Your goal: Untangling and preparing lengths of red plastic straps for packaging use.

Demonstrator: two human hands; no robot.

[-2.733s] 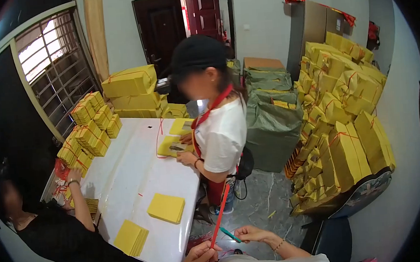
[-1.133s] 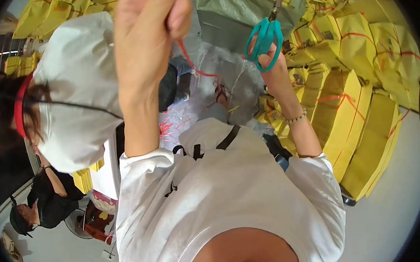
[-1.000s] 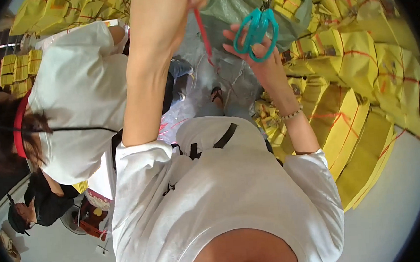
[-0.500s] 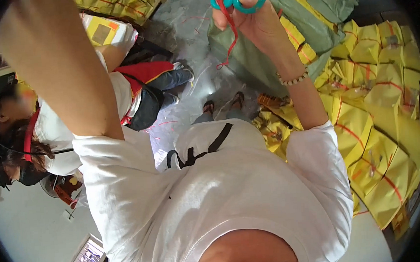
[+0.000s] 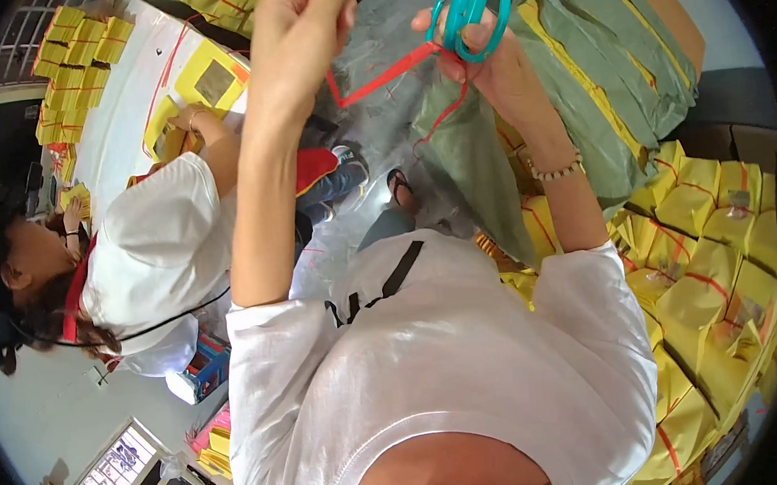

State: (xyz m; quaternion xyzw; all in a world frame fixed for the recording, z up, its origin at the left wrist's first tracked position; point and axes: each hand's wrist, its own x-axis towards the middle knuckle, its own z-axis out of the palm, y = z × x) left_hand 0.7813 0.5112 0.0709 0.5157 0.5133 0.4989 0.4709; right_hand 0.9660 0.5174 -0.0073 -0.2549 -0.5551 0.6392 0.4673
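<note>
My right hand [image 5: 501,68] is wrapped round scissors with teal handles [image 5: 477,6]; their blades are not visible. A flat red ribbon [image 5: 386,79] runs from the right fingers, bends sharply and goes up behind my left hand [image 5: 305,18]. The left fingers are pinched together at the top edge, with the ribbon's end there hidden by the hand. A thinner red strand [image 5: 448,112] dangles below the right hand, in front of a grey-green sack [image 5: 468,151].
Stacked yellow paper bundles [image 5: 707,283] tied with red strips fill the right side. At left, a person in a white shirt [image 5: 158,227] reaches over a white table [image 5: 131,103] with yellow pieces on it. More yellow stacks [image 5: 79,70] stand at its far end.
My left hand has come in from the upper left toward the right hand, and the ribbon now spans between them. The scissors have turned in my right hand. The person at left has shifted.
</note>
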